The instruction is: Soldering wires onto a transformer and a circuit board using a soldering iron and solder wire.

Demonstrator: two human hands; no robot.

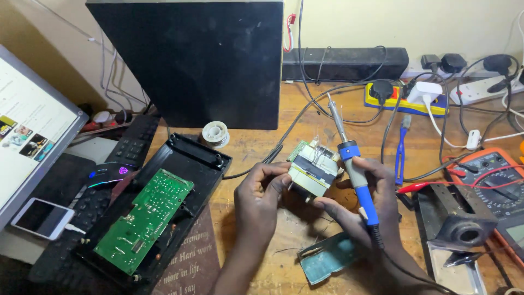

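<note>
A small transformer (pixel 312 170), a blocky part with a pale yellowish wrapped body and metal laminations, sits on a little green board and is held up above the counter (pixel 256 147) between both hands. The left hand (pixel 261 194) pinches its near left edge, thumb and fingers pressed onto the block. The right hand (pixel 364 201) supports the part from below and the right side with its fingertips, while the same grip also clasps a soldering iron (pixel 355 166) with a blue and grey handle; the iron's metal tip points up and away toward the wall, clear of the part. Its dark cord runs down past the wrist.

The counter is bare, scuffed wood. To the left lies an opened black casing (pixel 196 158) with a long green circuit board (pixel 146 218) resting in it at a slant. Just beyond it stands a small spool of solder wire (pixel 215 133). Under the hands lies a greenish sponge tray (pixel 327 257). To the right are an orange multimeter (pixel 499 180) with red leads and a black metal stand (pixel 456 221). Along the back wall sit a large black panel (pixel 202 60), a dark speaker bar (pixel 344 63) and power strips (pixel 406 98) crowded with plugs. At far left, a lit monitor (pixel 27 136), a keyboard (pixel 109 175), a glowing mouse (pixel 109 172) and a phone (pixel 41 217).
</note>
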